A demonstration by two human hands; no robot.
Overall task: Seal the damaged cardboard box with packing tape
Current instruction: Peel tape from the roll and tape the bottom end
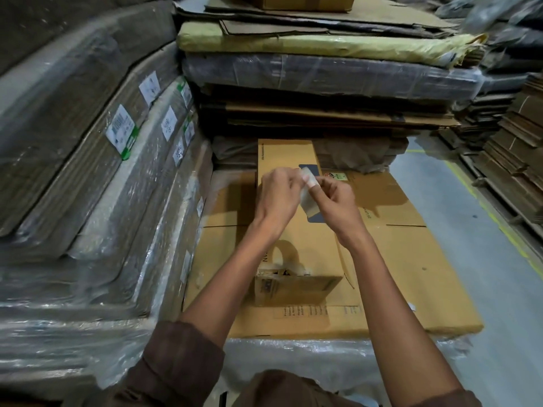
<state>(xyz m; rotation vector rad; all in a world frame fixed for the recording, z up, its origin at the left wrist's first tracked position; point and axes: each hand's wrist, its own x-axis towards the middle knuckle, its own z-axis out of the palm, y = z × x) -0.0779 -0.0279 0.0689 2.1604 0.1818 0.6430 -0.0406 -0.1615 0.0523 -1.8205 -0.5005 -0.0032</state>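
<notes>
Both hands up over the box [296, 248], each pinching a strip of clear tape [309, 198] held between them. Left hand [279, 198] has fingers curled, tips gripping the strip's upper left edge. Right hand [338, 201] also curled, thumb and forefinger pinching the tape at its top right; one fingertip looks wrapped in tape. Strip hangs down between the two hands, slightly twisted, clear of the box surface below.

Box is long and narrow, lying flat, near end torn at the top edge [282, 270] with ragged cardboard and old tape bits. A tape roll [286, 254] sits on the box top just behind the torn end, partly hidden by the left forearm. Box rests on a flat cardboard sheet [411, 274] laid over a plastic-wrapped stack. Wrapped cardboard bundles [88, 171] to the left, more stacked flats behind [323, 113]. Grey floor [484, 259] at right.
</notes>
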